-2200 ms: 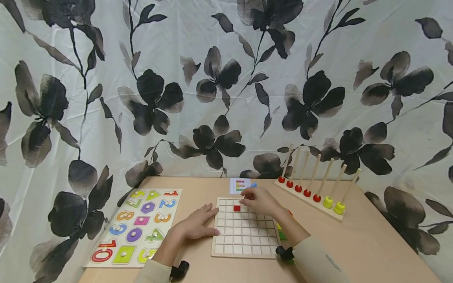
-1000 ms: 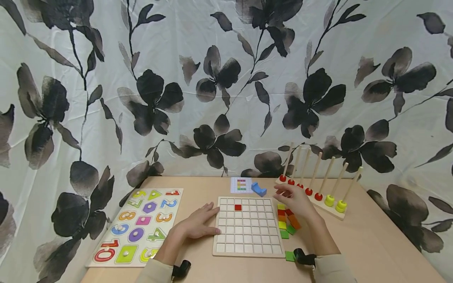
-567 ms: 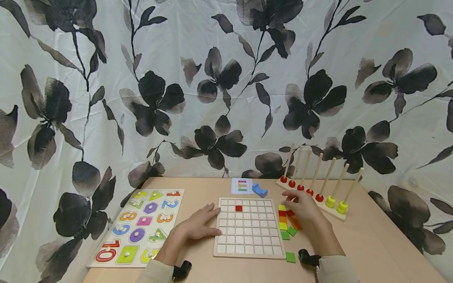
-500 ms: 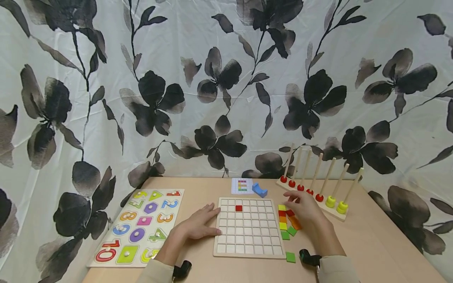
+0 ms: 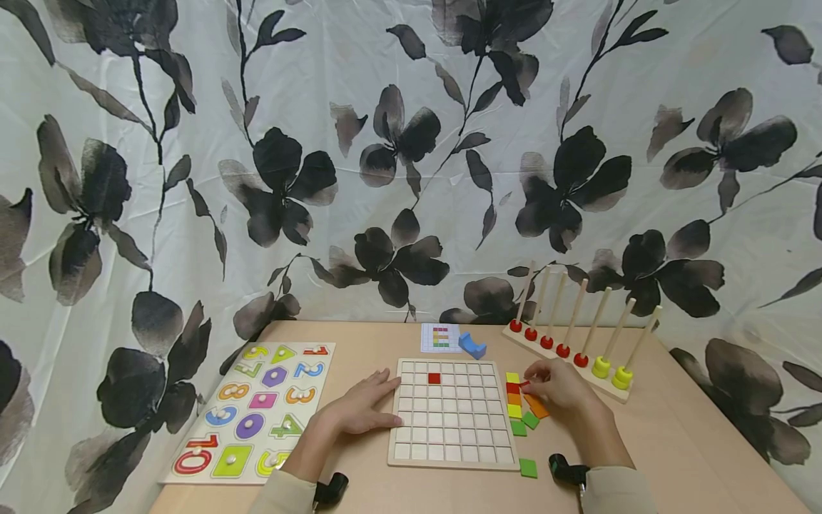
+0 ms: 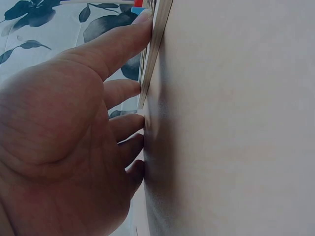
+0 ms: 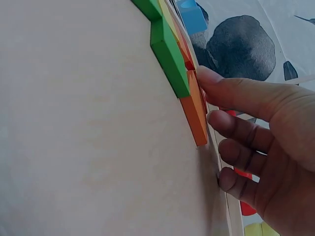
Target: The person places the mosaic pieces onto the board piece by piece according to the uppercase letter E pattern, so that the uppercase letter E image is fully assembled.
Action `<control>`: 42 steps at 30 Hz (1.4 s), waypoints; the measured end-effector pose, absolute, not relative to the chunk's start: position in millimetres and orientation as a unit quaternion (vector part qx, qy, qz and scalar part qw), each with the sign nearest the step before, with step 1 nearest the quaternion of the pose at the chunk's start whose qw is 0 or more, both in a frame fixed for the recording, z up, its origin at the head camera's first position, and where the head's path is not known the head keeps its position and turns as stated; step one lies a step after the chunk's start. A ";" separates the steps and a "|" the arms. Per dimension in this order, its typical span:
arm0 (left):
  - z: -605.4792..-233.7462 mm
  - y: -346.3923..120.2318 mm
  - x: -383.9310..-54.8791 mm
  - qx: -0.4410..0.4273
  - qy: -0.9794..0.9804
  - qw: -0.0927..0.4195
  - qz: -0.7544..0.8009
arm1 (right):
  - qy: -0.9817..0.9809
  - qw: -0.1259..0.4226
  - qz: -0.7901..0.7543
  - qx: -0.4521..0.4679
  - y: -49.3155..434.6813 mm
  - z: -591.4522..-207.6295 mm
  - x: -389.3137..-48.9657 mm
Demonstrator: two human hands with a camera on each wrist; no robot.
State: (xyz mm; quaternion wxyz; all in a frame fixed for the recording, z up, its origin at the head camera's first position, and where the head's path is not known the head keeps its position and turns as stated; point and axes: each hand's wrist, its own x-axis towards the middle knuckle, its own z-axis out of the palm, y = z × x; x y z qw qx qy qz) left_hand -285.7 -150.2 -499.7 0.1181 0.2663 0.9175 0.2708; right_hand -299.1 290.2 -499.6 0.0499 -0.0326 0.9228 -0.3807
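Observation:
My left hand [image 5: 359, 407] rests at the left edge of a white grid board [image 5: 452, 459], fingers spread. In the left wrist view its thumb [image 6: 115, 46] touches the board's wooden rim [image 6: 156, 49]. One red square tile [image 5: 434, 378] sits in the second row of the grid. Right of the board, my right hand [image 5: 561, 392] pinches another red tile [image 5: 524, 384] by its edge, largely hidden by the fingers. Beside it lie an orange tile [image 5: 536, 406] and a green tile [image 5: 530, 420]. In the right wrist view the thumb and fingers stand just behind the orange tile [image 7: 196, 110].
A column of yellow, red, orange and green tiles [image 5: 514, 411] lines the board's right side. Behind it lie a pattern card [image 5: 439, 338] and a blue curved block [image 5: 472, 347]. A peg stand [image 5: 578, 360] is at the back right, a number puzzle [image 5: 257, 421] at the left.
My right hand has moved from over the board to the tiles on the right, and its fingers have lowered and closed on a red tile. The left hand stays in place.

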 end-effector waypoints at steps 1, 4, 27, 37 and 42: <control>-499.5 -150.0 -285.5 0.266 0.918 0.118 0.270 | 0.924 0.050 -0.378 -0.039 290.6 -500.1 -298.9; -498.9 -149.6 -285.1 0.263 0.918 0.120 0.271 | 0.924 0.048 -0.377 -0.047 291.1 -500.5 -298.7; -500.3 -150.1 -285.4 0.263 0.920 0.117 0.267 | 0.921 0.052 -0.384 -0.044 289.9 -500.9 -301.0; -501.4 -150.8 -285.9 0.262 0.918 0.120 0.271 | 0.918 0.044 -0.390 -0.059 291.1 -502.7 -302.0; -501.3 -151.0 -286.7 0.266 0.918 0.117 0.268 | 0.921 0.048 -0.383 -0.057 290.6 -502.5 -302.7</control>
